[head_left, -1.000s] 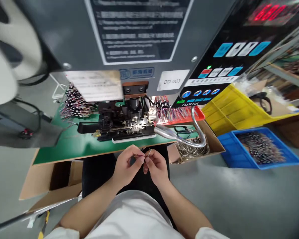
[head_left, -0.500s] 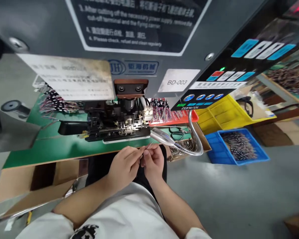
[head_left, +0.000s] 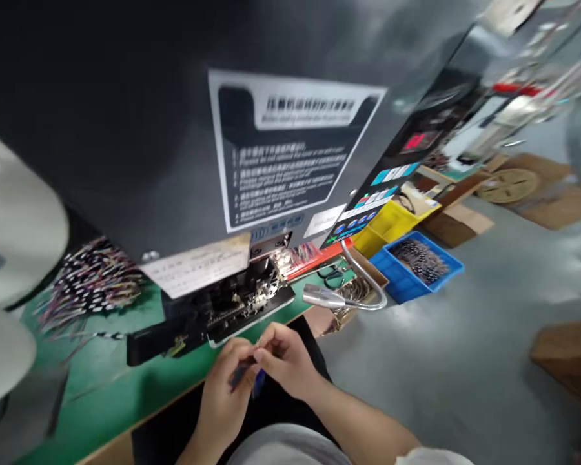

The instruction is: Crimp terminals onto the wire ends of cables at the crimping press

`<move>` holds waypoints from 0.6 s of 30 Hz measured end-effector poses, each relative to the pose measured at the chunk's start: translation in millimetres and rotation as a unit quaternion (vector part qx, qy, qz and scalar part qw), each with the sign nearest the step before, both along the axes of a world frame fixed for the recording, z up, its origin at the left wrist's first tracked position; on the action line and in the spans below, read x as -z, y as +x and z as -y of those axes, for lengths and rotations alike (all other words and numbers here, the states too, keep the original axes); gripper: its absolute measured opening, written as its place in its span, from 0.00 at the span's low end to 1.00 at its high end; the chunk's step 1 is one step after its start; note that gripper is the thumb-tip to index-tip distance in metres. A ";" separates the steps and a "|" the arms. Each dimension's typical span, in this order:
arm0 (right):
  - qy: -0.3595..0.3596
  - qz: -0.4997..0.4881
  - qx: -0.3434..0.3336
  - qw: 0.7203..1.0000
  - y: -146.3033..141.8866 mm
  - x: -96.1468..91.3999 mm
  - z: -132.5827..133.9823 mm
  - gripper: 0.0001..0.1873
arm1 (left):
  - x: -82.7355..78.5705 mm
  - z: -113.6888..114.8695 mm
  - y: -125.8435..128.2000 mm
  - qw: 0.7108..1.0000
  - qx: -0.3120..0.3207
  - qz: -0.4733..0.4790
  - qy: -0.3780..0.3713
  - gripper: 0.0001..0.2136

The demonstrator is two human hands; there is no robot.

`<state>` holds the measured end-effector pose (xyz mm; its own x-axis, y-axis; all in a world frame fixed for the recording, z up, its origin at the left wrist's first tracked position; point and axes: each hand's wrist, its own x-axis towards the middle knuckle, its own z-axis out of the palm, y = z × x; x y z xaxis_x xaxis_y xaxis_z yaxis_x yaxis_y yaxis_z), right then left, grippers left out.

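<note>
My left hand and my right hand meet above my lap, just in front of the green table's edge. Both are closed in a pinch, fingertips close together. Between them is what looks like a thin wire, mostly hidden by the fingers. Something dark blue shows below the fingertips; its kind is unclear. Just beyond the hands is the metal tooling of a dark grey crimping machine. Neither hand touches it.
A bundle of wires lies left on the green table. To the right are a bendable lamp, scissors, a red tray, a blue bin of wires and a yellow crate.
The view has turned, with the machine's upper face and left-hand wire bundle showing more fully. Both hands appear lower and further left in view, still together in a pinch.
</note>
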<state>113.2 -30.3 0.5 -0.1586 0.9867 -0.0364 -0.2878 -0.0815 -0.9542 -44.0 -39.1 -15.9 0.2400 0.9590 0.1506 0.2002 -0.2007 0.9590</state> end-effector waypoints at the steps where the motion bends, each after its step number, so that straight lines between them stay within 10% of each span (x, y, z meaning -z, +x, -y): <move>1: 0.016 0.016 0.010 1.000 -1.7 0.3 -0.4 0.19 | 0.0 -1.8 -3.3 1.000 -0.006 -0.016 0.008 0.06; 9: 0.141 -0.005 0.035 0.989 -5.6 4.6 -5.8 0.15 | -9.0 6.5 -0.6 0.989 -0.111 -0.066 0.075 0.07; 18: 0.018 -0.057 0.023 0.998 6.4 17.6 -4.6 0.21 | 7.8 12.3 44.3 0.965 -0.248 -0.066 0.045 0.09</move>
<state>119.7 -25.7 -17.1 -0.1149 0.9933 0.0145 -0.3965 -0.0325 -0.9175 0.3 -51.5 -23.7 -0.2235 0.9451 0.2385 0.4123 -0.1300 0.9017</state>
